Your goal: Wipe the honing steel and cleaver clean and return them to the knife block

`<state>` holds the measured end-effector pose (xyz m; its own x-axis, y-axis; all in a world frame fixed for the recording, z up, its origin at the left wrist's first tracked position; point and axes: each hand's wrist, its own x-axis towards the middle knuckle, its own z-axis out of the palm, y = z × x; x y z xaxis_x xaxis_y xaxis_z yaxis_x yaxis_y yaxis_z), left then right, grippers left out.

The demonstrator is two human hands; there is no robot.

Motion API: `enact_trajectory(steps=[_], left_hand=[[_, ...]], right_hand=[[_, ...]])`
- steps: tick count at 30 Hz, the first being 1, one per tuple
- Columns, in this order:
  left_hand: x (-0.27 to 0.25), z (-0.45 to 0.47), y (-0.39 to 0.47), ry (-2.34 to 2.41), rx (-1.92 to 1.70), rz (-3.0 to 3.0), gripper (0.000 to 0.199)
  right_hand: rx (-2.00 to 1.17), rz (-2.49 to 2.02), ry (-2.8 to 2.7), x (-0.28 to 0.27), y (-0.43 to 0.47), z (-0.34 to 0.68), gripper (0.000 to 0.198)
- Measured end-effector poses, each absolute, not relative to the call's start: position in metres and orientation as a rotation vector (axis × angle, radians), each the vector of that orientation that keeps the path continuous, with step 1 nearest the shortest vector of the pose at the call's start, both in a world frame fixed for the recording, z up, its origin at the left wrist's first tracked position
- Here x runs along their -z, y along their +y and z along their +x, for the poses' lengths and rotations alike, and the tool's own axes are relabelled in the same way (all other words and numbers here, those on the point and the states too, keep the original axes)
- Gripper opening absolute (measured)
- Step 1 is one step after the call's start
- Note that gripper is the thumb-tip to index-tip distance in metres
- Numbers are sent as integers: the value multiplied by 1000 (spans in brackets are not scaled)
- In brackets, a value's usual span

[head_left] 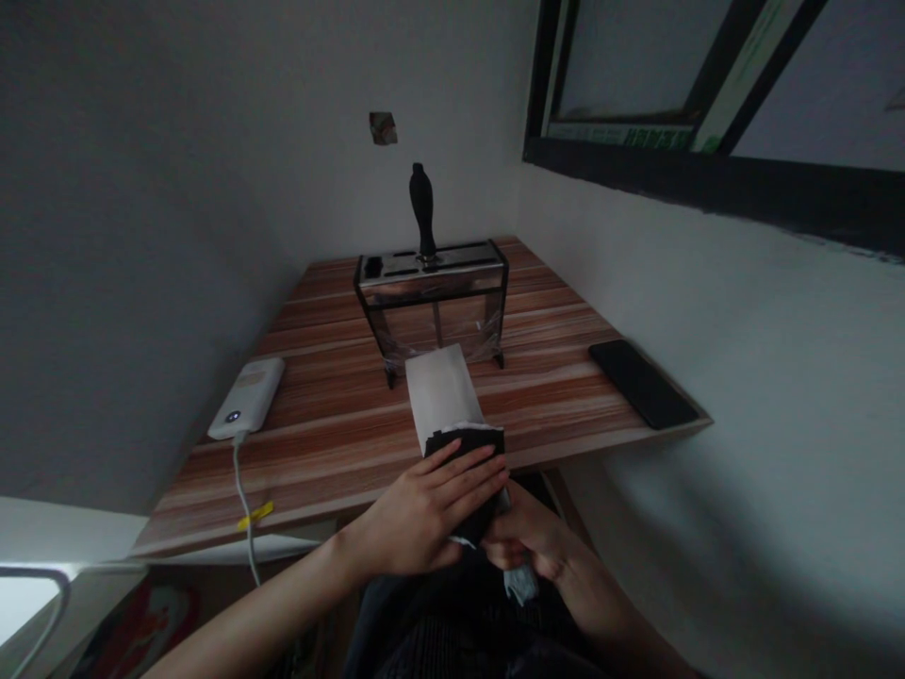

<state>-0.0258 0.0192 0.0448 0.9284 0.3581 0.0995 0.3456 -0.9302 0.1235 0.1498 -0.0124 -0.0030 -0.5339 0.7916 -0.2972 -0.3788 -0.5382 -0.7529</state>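
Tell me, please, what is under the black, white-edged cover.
A pale, flat, blade-like piece sticks out beyond the cover; whatever lies beneath the cover and the left hand cannot be seen.

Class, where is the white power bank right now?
In the head view, the power bank lies near the left edge of the table, left of the knife holder.

Ahead of left hand (417,514), smooth metal blade (442,387) is showing satin sheen. Under left fingers (467,464), matt black covering (486,437) is looking cloth-like; below right hand (534,530), pale cloth (521,585) is looking wrinkled. Beyond both hands, rack (463,256) is showing metal top, crinkled clear film (487,326); wood-grain tabletop (548,316) is looking smooth. Left of hands, white power bank (258,394) is looking plastic, satin.
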Motion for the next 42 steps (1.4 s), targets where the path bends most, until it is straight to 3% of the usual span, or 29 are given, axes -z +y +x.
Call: enact_trajectory(steps=[10,23,36,42], left_hand=[[-57,-35,36,835,-133,3106,80],[-69,-35,98,1173,-557,3121,69],[-55,-37,88,1028,-458,3156,70],[-66,-45,94,1137,-607,3131,68]], right_hand=[[-2313,-760,-810,6,-11,158,42],[-2340,-768,-783,10,-8,159,43],[-2346,-757,-805,18,-7,161,41],[-2309,-731,-839,12,-6,158,40]])
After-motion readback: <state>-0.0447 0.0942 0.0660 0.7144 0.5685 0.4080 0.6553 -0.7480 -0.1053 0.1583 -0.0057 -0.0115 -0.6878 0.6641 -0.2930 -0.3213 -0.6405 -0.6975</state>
